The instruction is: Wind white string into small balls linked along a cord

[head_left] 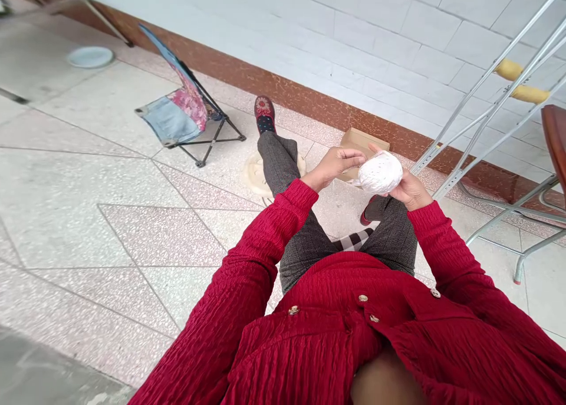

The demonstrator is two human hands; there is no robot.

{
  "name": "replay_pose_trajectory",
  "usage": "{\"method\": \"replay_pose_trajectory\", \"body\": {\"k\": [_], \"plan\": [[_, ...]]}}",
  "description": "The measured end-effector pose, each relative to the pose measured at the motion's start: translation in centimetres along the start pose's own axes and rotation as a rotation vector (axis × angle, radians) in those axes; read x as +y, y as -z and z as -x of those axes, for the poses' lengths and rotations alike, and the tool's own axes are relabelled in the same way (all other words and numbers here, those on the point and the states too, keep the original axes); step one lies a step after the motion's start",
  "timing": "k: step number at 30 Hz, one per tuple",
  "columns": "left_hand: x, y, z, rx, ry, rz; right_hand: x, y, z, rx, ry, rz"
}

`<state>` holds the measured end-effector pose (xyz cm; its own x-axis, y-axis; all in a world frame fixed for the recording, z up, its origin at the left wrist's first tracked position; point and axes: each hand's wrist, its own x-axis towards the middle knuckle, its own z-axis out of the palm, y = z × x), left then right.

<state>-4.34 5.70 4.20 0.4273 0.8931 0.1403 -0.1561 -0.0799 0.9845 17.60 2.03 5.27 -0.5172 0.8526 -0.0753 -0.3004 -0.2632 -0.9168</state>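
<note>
Red crinkled sleeve (446,246) nearest. Right hand (411,191) cups white speckled ball (379,173), perhaps yarn, roundish, no clear long axis, its fingers curled around it. Left hand (331,164) open, extended fingers (354,154) just beside ball's left side.

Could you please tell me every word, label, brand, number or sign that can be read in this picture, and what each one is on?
No readable text shows anywhere: the white speckled ball carries only specks, the cardboard box shows no marking on the part in view, and the folding chair has patterned fabric with no lettering that can be made out.
</note>
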Motion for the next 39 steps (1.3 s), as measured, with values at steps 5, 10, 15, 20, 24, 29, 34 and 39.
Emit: {"method": "replay_pose_trajectory", "body": {"k": [5,10,15,20,24,29,34,39], "plan": [[-0.8,0.3,0.6,0.046,0.057,0.088,-0.5,-0.4,-0.4,0.091,0.026,-0.085],[-3.2,0.3,1.3,-0.032,0.161,0.091,-0.8,0.3,-0.8,0.106,0.016,-0.122],[-5.6,1.2,1.7,-0.139,0.217,-0.052,-1.4,0.8,-0.9,0.057,0.022,-0.149],[-6.1,4.3,2.4,0.035,0.193,-0.098,-3.6,2.2,0.0,0.063,0.128,-0.155],[-7.3,6.1,3.1,0.290,0.256,0.078,-5.1,3.4,1.3,0.190,0.253,-0.180],[-9.5,6.8,2.8,0.563,0.466,0.322,-6.5,3.2,2.5,0.123,0.313,-0.138],[-11.2,6.1,2.4,0.562,0.605,0.208,-7.2,1.5,2.3,0.235,0.255,-0.018],[-11.0,4.9,1.9,0.380,0.592,-0.118,-6.2,-0.2,1.2,0.304,0.115,0.090]]}}
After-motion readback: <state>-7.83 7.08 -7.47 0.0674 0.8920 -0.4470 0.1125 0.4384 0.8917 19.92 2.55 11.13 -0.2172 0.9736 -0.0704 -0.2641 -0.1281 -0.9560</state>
